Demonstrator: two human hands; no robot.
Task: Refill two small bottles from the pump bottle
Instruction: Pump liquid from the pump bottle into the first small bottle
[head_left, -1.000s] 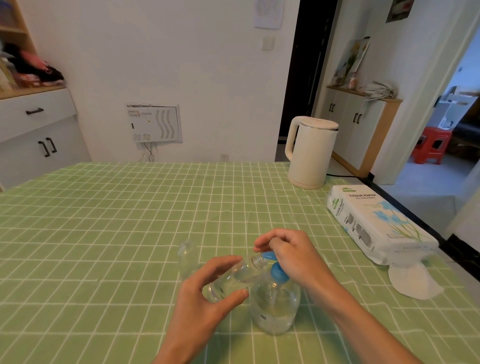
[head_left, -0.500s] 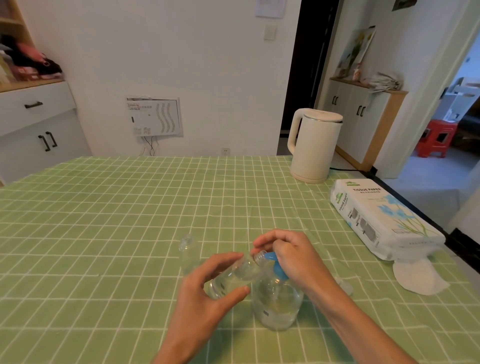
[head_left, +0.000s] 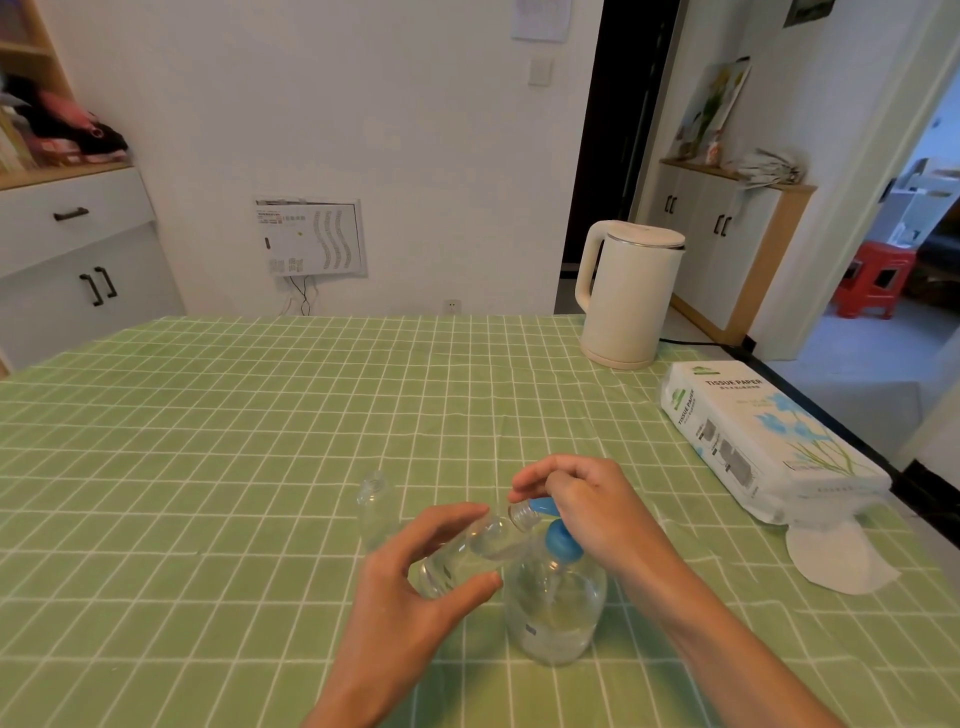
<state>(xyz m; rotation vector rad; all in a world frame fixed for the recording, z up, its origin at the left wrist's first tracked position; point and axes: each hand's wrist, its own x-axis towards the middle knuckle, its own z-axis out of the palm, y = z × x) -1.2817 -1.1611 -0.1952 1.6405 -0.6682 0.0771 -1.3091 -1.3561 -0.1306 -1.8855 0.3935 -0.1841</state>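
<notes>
We see our L hand (head_left: 415, 587) gripping a small clear plastic bottle (head_left: 467, 551), tilted, mouth at the blue nozzle of a clear round pump bottle (head_left: 556, 608) standing on the green-checked worktop (head_left: 208, 467). R hand (head_left: 587, 504) curls over its pump head. A 2nd small clear bottle (head_left: 374, 509) stands upright nearby, to the L.

Single head-worn wide-angle view, looking forward and down

The camera sat over the near edge of the green checked tablecloth (head_left: 260, 441), close above the left hand (head_left: 415, 587) and right hand (head_left: 597, 509) low in frame, and faced across it toward the white wall (head_left: 415, 130), the electric kettle (head_left: 628, 296) at far right and the door frame (head_left: 893, 182) leaning at the picture's edge
</notes>
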